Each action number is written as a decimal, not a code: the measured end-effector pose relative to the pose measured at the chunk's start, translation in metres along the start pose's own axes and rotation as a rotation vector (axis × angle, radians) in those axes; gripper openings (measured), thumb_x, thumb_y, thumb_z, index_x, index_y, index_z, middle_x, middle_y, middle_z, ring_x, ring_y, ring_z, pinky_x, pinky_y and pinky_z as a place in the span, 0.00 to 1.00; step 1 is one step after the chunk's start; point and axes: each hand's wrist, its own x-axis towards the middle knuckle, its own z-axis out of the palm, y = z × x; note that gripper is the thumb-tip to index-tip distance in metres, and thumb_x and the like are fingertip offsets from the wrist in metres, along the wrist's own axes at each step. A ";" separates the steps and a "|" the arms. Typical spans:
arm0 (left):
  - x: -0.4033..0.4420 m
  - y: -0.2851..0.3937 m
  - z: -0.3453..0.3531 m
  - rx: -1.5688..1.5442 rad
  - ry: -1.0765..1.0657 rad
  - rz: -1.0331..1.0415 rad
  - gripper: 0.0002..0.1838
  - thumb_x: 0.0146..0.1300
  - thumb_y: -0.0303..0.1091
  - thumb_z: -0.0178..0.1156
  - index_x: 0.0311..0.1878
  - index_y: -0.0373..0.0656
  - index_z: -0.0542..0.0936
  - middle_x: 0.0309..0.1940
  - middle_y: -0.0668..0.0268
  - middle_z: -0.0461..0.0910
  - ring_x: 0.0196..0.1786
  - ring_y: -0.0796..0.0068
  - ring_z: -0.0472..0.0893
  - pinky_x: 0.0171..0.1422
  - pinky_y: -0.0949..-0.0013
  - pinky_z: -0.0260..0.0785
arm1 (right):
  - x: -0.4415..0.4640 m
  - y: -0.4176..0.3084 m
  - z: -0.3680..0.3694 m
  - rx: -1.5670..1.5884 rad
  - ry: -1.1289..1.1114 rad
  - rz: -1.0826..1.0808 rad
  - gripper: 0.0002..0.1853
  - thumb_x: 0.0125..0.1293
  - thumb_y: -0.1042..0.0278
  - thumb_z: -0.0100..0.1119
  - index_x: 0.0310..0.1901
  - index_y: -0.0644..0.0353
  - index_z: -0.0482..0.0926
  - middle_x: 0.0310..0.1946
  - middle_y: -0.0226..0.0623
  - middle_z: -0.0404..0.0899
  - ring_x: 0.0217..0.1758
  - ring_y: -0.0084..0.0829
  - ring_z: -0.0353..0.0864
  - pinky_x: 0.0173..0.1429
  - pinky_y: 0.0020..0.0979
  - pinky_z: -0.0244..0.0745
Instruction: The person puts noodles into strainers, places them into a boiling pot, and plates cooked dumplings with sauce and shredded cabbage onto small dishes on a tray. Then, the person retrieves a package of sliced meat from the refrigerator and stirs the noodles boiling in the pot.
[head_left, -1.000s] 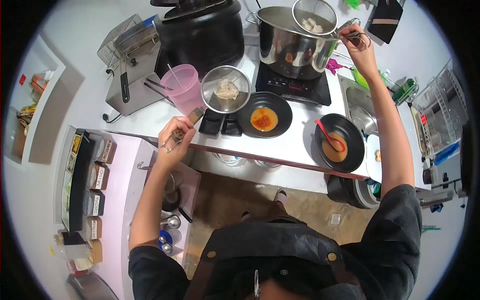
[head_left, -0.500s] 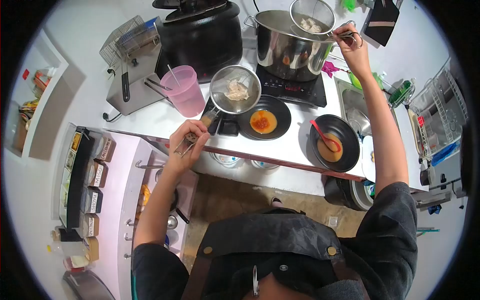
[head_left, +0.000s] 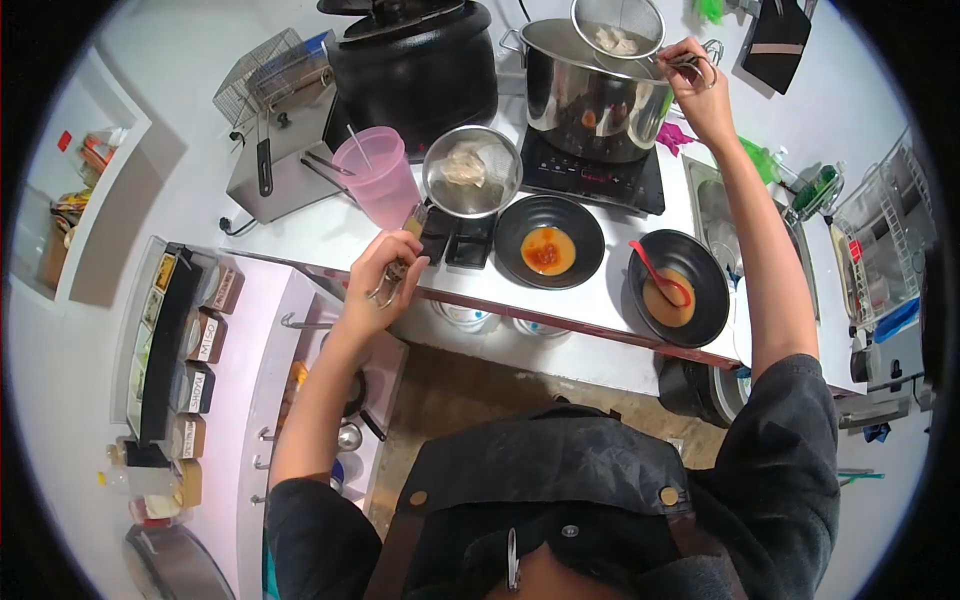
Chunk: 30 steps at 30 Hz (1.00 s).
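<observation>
My left hand is closed around the handle of a mesh strainer, raised over the counter. Pale noodles lie bunched in its basket. Just right of and below it sits a black bowl with tan liquid and an orange-red sauce. My right hand grips the handle of a second strainer, held above the steel pot, with more pale noodles inside. Another black bowl holds tan liquid and a red spoon.
The steel pot stands on a black induction cooker. A pink pitcher and a large black pot are behind the left strainer. A sink lies to the right. Labelled containers line the left side.
The left strainer has moved left, away from the bowl it partly overlapped, and its noodles have shifted toward the basket's far left. The right strainer stays above the pot. The view has shifted slightly.
</observation>
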 end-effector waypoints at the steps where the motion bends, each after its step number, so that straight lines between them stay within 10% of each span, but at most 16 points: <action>1: 0.001 -0.004 0.001 0.032 -0.014 0.008 0.09 0.54 0.18 0.64 0.31 0.37 0.72 0.36 0.59 0.77 0.35 0.68 0.77 0.42 0.70 0.70 | 0.001 0.000 0.001 0.005 0.004 -0.003 0.04 0.64 0.80 0.57 0.39 0.65 0.73 0.39 0.33 0.79 0.43 0.20 0.77 0.52 0.23 0.73; 30: -0.036 -0.039 0.004 0.434 -0.272 0.312 0.09 0.47 0.26 0.61 0.34 0.41 0.75 0.41 0.63 0.77 0.43 0.58 0.77 0.43 0.60 0.74 | -0.007 0.001 0.008 -0.075 0.000 -0.010 0.05 0.63 0.80 0.58 0.38 0.65 0.73 0.36 0.32 0.80 0.41 0.19 0.78 0.49 0.22 0.74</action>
